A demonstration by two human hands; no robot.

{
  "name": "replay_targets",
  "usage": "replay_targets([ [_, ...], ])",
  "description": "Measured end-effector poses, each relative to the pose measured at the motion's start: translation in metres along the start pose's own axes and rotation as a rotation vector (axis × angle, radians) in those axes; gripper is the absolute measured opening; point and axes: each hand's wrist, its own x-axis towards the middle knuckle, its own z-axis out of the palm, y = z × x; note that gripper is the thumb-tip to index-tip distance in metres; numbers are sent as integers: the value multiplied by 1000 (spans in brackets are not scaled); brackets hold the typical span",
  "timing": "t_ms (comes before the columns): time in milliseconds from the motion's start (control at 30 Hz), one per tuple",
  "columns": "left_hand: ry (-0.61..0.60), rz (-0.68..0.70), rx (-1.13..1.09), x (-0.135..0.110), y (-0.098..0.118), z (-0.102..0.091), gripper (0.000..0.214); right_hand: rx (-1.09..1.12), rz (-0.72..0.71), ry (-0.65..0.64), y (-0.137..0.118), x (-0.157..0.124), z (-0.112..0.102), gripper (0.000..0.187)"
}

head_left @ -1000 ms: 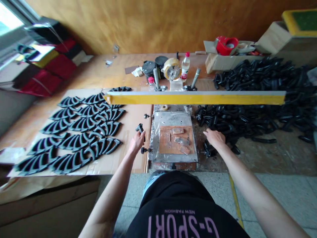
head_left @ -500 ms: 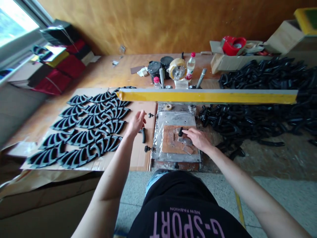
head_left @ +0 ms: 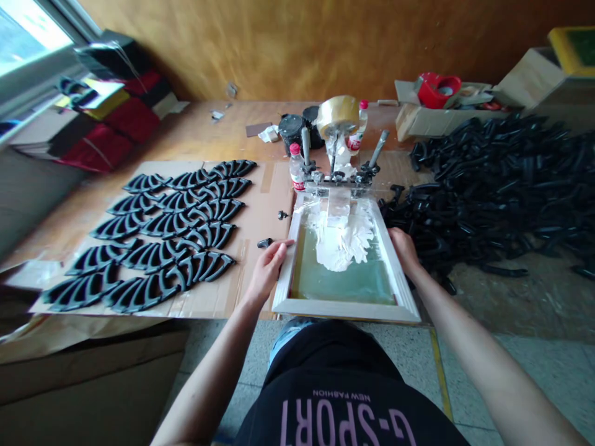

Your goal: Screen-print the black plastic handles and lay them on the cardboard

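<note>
While rows of curved black plastic parts lie on a cardboard sheet at far left, the left hand closes narrowly on the left rail of a wooden screen frame. Its long axis points away from the person, with the far end in hinge clamps and white ink on the mesh. The right hand grips the right rail, beside a heap of black parts.

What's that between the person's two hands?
In the head camera view, a wooden frame lies between the left hand and right hand. It holds greenish mesh with a thick smear of white paste on it.
</note>
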Motion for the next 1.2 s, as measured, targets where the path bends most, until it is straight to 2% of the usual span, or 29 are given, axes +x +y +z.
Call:
replay_targets([
  [67, -21, -90, -26, -2, -34, 6, 64, 3, 108, 169, -1, 20, -14, 41],
  [100, -24, -118, -24, -1, -49, 9, 71, 11, 116, 248, -9, 32, -19, 43],
  [167, -18, -130, 28, 4, -70, 14, 74, 29, 29, 317, -34, 57, -25, 53],
  [233, -4, -126, 101, 11, -82, 16, 68, 27, -72, 211, -63, 73, -23, 51],
  [333, 29, -139, 142, 15, -87, 15, 59, 3, -138, -34, -87, 67, -10, 19],
  [367, 42, -144, 137, 15, -87, 14, 56, -8, -179, -83, -89, 57, -5, 13],
  [433, 68, -145, 120, 14, -87, 15, 52, -18, -318, -135, -86, 34, -2, 17],
  [500, 79, -142, 106, 13, -88, 17, 50, 4, -473, -182, -79, 16, -6, 23],
  [567, 78, -144, 101, 12, -88, 18, 49, 37, -550, -253, -76, 9, -14, 21],
  [633, 75, -147, 91, 11, -87, 19, 50, 44, -508, -266, -77, 12, -19, 16],
  [733, 64, -145, 68, 11, -86, 17, 52, 9, -408, -121, -84, 14, -12, 19],
  [800, 49, -145, 53, 11, -86, 17, 55, -8, -432, -58, -87, 5, -2, 26],
  [867, 33, -152, 35, 10, -85, 17, 59, 23, -485, -72, -88, -4, 6, 26],
  [933, 15, -165, 16, 10, -82, 17, 64, 96, -464, -84, -88, -5, 6, 21],
  [1000, -24, -172, 3, 8, -75, 15, 71, 175, -371, -35, -91, 9, -1, 22],
  [1100, -95, -160, -2, 3, -52, 8, 79, 212, -211, 89, -89, 50, -21, 46],
  [1167, -97, -144, -20, -2, -29, 2, 75, 184, -102, 158, -75, 74, -40, 56],
  [1200, -83, -134, -42, -3, -16, -1, 70, 174, -37, 202, -63, 81, -50, 54],
])
